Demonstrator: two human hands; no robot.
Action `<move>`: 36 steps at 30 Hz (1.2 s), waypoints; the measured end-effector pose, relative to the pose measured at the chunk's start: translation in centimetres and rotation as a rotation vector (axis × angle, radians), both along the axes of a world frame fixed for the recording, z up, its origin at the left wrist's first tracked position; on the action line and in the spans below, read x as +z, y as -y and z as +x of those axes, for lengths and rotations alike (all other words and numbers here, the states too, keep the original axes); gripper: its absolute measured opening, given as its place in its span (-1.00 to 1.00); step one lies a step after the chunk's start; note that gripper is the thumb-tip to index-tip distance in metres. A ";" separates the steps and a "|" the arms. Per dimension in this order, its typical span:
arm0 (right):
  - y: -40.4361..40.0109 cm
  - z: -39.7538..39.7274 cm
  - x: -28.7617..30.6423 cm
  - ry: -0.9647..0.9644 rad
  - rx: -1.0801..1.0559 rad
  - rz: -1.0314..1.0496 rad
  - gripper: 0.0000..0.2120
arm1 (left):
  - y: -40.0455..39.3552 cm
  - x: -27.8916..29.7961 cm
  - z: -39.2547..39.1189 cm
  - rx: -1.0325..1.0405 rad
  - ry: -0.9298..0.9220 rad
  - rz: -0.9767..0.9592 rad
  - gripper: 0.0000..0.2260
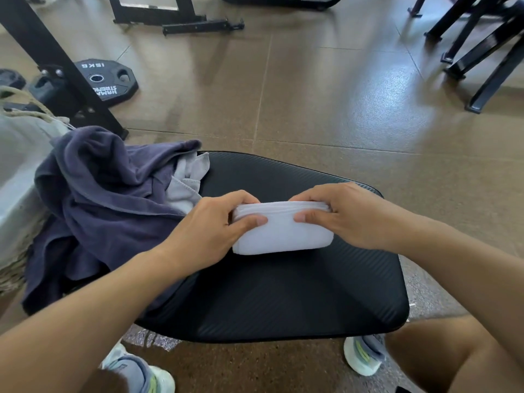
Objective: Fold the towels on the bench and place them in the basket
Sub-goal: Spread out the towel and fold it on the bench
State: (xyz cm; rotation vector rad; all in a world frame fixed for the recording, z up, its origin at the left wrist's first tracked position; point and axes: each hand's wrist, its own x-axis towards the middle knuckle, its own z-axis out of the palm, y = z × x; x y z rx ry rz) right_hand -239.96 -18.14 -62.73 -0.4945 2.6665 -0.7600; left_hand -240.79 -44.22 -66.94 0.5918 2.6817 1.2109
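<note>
A small white towel (pixel 283 236), folded into a thick rectangle, lies on the black padded bench (pixel 283 293). My left hand (pixel 209 228) grips its left end, thumb on top and fingers curled over the far edge. My right hand (pixel 348 214) grips the right end the same way. A crumpled dark blue towel (pixel 107 194) is heaped on the bench's left side, with a light grey towel (pixel 187 180) partly buried under it. The woven basket (pixel 17 165) with a pale cloth lining stands at the far left, only partly in view.
A black 15 kg weight plate (pixel 107 79) lies on the brown floor at the back left beside a slanted black rack post (pixel 56 63). Black equipment legs (pixel 482 52) stand at the back right. My knees and shoes show below the bench.
</note>
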 end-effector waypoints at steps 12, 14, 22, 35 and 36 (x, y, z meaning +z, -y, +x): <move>0.0 -1.5 -0.5 0.066 -0.016 0.130 -0.74 | -0.3 -0.5 -1.0 0.160 0.005 -0.160 -0.72; 0.0 -1.7 -0.6 0.102 -0.030 0.127 -0.74 | -0.4 -0.4 -1.1 0.188 0.078 -0.163 -0.64; -0.7 -2.2 -0.2 0.296 -0.034 0.069 -0.66 | -0.3 1.4 -1.1 -0.039 0.342 -0.245 -0.62; -0.6 -1.7 0.2 0.276 0.077 -0.013 -0.51 | -0.4 2.3 -0.4 -0.077 0.502 -0.092 -0.55; -0.5 -1.7 0.3 0.287 0.094 -0.020 -0.51 | -0.3 2.5 -0.4 -0.095 0.511 -0.102 -0.56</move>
